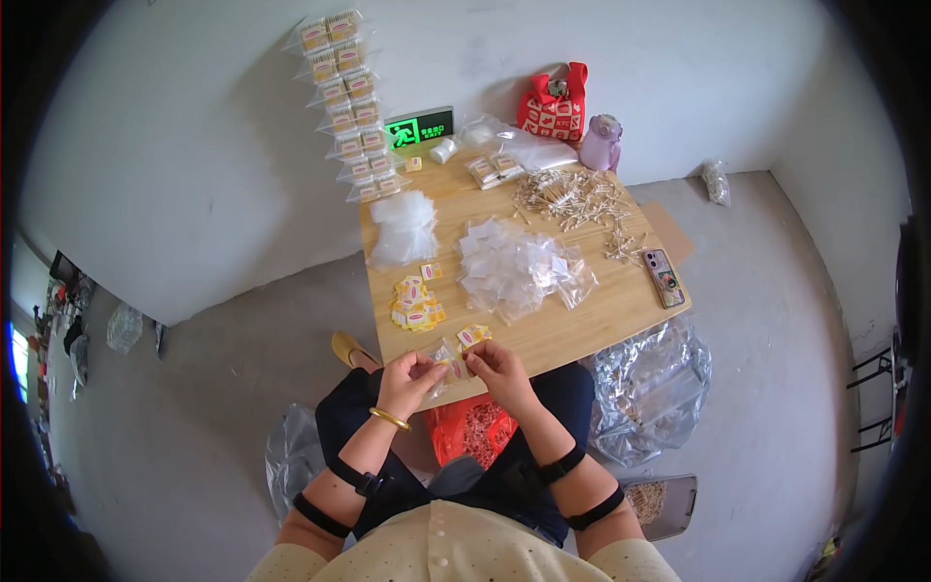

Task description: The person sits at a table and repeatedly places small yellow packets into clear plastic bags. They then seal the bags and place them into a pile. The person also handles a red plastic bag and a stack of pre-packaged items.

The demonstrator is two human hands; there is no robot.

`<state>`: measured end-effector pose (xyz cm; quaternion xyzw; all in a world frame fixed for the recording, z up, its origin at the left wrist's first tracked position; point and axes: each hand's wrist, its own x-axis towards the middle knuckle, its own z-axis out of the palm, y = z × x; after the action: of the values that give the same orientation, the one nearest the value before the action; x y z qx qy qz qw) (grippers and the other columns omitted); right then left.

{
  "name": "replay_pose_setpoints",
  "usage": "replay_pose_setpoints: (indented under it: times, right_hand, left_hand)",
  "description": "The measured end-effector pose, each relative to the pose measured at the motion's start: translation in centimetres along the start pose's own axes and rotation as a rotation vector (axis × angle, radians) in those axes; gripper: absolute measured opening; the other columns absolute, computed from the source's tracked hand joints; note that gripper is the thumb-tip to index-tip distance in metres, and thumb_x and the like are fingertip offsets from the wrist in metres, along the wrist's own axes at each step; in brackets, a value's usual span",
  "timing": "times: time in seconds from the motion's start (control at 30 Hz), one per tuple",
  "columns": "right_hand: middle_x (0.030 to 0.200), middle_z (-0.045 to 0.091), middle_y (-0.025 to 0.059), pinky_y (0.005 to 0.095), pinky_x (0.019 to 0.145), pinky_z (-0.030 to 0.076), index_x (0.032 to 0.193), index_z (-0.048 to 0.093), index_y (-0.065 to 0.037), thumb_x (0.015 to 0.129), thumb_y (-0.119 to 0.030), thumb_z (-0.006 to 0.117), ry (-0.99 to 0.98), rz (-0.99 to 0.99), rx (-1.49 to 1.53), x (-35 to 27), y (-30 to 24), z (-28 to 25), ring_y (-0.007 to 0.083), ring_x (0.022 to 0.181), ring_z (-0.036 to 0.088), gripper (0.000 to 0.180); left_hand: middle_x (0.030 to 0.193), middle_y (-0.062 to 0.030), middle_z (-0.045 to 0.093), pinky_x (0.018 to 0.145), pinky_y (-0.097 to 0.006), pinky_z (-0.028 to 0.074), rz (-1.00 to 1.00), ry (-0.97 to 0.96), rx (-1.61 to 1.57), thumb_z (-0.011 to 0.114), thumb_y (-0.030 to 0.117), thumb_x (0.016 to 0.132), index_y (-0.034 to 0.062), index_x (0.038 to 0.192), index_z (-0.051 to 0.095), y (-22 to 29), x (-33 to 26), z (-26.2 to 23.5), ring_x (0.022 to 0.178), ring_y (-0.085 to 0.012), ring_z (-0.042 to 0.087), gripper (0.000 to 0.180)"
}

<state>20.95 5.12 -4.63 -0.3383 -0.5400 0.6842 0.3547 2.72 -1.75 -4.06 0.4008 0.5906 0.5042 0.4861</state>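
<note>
At the table's near edge my left hand (409,380) pinches a small clear plastic bag (444,355). My right hand (499,372) is closed close by, thumb against fingers, at the bag's right side; what its fingertips grip is too small to make out. Just beyond the right hand lies a small heap of yellow-and-white label cards (473,336). A larger pile of the same kind of cards (415,308) is farther left. Past both hands, a mound of small clear bags (506,267) covers the table's middle.
Loose cotton swabs (572,199) spread across the far right, with a phone (665,278) at the right edge. Clear sleeves (402,231) lie left. Behind stand a tall stack of filled packs (349,112), a lit exit sign (419,128), a red bag (551,114) and a lavender bottle (601,147).
</note>
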Motion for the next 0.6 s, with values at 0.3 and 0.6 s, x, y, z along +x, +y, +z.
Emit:
replay_pose_setpoints:
  times: [0.3, 0.6]
  right_hand:
    - [0.077, 0.065, 0.0050, 0.0247, 0.064, 0.046, 0.091, 0.058, 0.002, 0.092, -0.008, 0.057, 0.124, -0.118, -0.208, 0.5, 0.6, -1.2, 0.0095, 0.073, 0.061, 0.010]
    - [0.079, 0.067, 0.0127, 0.0335, 0.066, 0.049, 0.098, 0.063, -0.001, 0.085, -0.019, 0.065, 0.623, -0.222, -0.872, 4.4, 6.8, -5.0, 0.0249, 0.068, 0.064, 0.022]
  left_hand:
    - [0.081, -0.0017, 0.064, 0.061, -0.020, 0.048, -0.057, -0.084, -0.031, 0.072, 0.010, 0.083, 0.0019, 0.094, 0.061, 0.7, -0.2, 0.1, 0.070, -0.0051, 0.059, 0.018]
    - [0.087, -0.0079, 0.068, 0.069, -0.024, 0.052, -0.103, -0.013, 0.092, 0.071, 0.002, 0.080, 0.0008, 0.108, 0.058, -2.9, 0.0, -4.5, 0.078, -0.0102, 0.064, 0.031]
